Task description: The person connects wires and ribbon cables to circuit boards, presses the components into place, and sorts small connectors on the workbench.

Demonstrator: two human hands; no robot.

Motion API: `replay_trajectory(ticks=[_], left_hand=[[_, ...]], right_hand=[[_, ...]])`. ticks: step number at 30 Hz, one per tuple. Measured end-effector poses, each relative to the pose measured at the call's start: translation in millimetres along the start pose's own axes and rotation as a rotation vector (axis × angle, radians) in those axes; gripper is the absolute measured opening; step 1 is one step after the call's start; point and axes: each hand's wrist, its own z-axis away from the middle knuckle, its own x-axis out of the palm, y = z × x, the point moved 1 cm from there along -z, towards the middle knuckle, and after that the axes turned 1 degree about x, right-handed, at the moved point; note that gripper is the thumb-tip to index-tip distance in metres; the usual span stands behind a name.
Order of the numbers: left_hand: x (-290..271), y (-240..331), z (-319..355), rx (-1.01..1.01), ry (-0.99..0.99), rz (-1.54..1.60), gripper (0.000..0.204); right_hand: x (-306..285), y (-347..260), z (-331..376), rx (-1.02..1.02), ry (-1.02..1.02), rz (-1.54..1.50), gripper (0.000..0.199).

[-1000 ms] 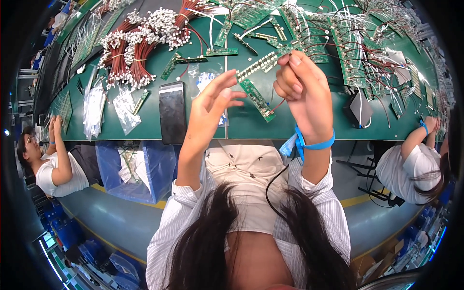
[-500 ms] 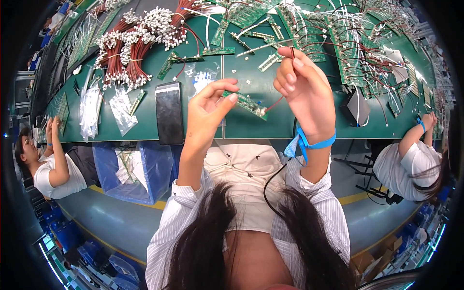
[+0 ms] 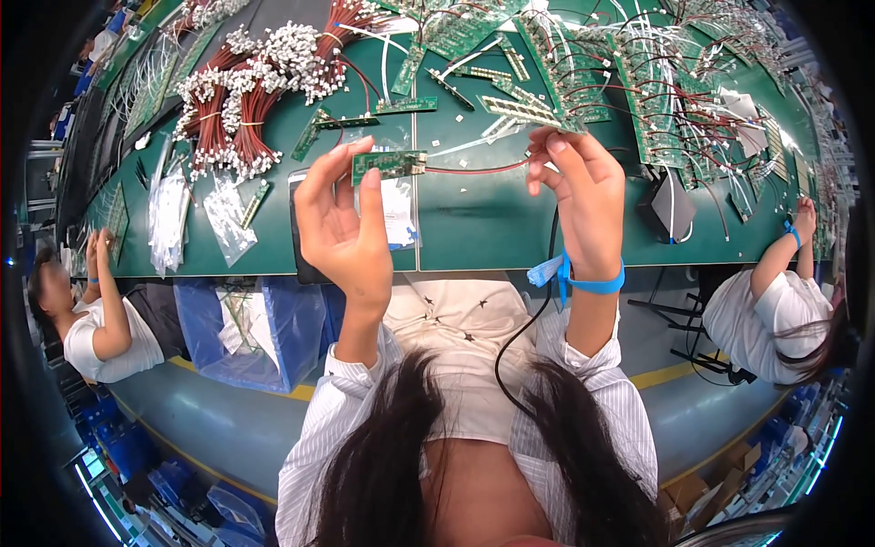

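Note:
Between the thumb and fingers of my left hand (image 3: 344, 228) is a small green circuit board (image 3: 390, 167), held roughly level above the table. A thin red wire (image 3: 474, 170) leaves its right end and runs nearly straight to my right hand (image 3: 591, 201). The fingers of that hand are pinched on a narrow circuit board strip (image 3: 519, 111) with a row of pale pads, which points up and to the left. Where the wire ends among my right fingers is hidden. A blue wrist strap (image 3: 597, 281) with a black cord is on my right wrist.
Bundles of red-brown wires (image 3: 260, 123) with white connectors lie at the far left. Wired green boards (image 3: 638, 100) cover the far right. Plastic bags (image 3: 170, 210), a partly hidden phone (image 3: 303, 246) and a black box (image 3: 668, 205) are on the green table (image 3: 474, 242). Co-workers sit at both sides.
My left hand has moved left and turned the small board level. The wire now stretches straighter. In my right hand the narrow strip has swung into view, and that hand is slightly lower.

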Motion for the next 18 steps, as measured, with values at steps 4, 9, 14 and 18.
replay_trajectory(ticks=[4, 9, 14, 18], left_hand=[[0, 1, 2, 0.014, -0.005, -0.028, 0.032], [6, 6, 3, 0.233, -0.021, -0.054, 0.03], [2, 6, 7, 0.199, -0.043, -0.079, 0.032], [-5, 4, 9, 0.047, -0.065, -0.124, 0.042]], right_hand=[[4, 0, -1, 0.021, 0.014, 0.016, 0.019], [-11, 2, 1, 0.068, 0.035, -0.144, 0.02], [-9, 9, 0, 0.091, 0.01, -0.219, 0.02], [-7, 7, 3, 0.065, -0.026, -0.217, 0.017]])
